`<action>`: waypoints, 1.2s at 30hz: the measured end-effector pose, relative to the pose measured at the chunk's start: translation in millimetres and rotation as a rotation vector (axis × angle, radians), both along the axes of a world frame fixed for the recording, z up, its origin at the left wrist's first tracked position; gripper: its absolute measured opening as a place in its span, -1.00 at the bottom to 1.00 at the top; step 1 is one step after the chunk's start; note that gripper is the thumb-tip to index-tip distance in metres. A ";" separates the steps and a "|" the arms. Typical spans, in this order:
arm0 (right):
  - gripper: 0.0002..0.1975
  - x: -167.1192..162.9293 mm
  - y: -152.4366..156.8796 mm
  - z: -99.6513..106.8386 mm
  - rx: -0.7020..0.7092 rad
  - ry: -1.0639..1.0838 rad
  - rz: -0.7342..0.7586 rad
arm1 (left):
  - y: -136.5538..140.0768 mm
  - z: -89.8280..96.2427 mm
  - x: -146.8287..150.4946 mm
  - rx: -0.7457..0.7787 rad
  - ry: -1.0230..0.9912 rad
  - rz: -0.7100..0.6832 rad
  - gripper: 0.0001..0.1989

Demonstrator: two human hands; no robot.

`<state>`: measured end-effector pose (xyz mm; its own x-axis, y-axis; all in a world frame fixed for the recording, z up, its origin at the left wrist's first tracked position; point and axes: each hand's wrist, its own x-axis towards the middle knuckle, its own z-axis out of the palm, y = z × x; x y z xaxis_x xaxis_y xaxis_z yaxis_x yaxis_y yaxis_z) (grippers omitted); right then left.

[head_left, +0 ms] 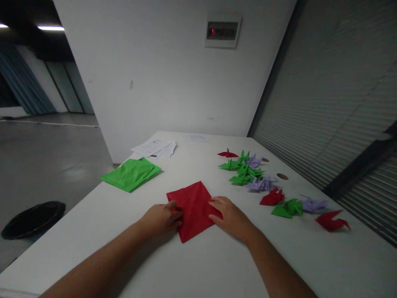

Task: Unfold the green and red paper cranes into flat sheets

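Note:
A square sheet of red origami paper [196, 209] lies on the white table in front of me, one corner toward me and faint creases across it. My left hand [163, 219] rests at its left edge, fingers a little bent and lying on the paper. On the right edge, the fingers of my right hand [228, 215] are spread, with the thumb apart from the others. Both hands touch the sheet without closing round it. The fingertips partly cover its side corners.
Green paper sheets [130, 174] lie at the table's left edge, before white printed papers [155, 147]. Several folded paper cranes, green [245, 170], purple [262, 184] and red [331, 220], spread along the right side. A black-lined bin [34, 219] stands on the floor at left.

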<state>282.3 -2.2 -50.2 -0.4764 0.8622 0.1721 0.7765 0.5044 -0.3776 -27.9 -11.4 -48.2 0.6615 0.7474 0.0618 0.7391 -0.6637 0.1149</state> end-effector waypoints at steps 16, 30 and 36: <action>-0.37 5.1 0.4 -10.2 -0.062 0.071 -0.007 | 24.2 -19.4 -18.1 -0.085 -0.311 0.098 -0.37; -0.54 3.7 3.5 -9.5 -0.015 -0.078 -0.109 | 26.5 -24.1 -19.8 -0.039 -0.204 0.049 -0.51; -0.53 4.2 2.9 -7.3 -0.050 -0.108 -0.111 | 24.2 -19.8 -18.5 -0.012 -0.171 0.044 -0.55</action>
<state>286.5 0.8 -57.6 -0.3909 0.9169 0.0804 0.8638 0.3956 -0.3119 -46.4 12.8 -68.0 0.6089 0.7765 0.1619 0.7361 -0.6293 0.2492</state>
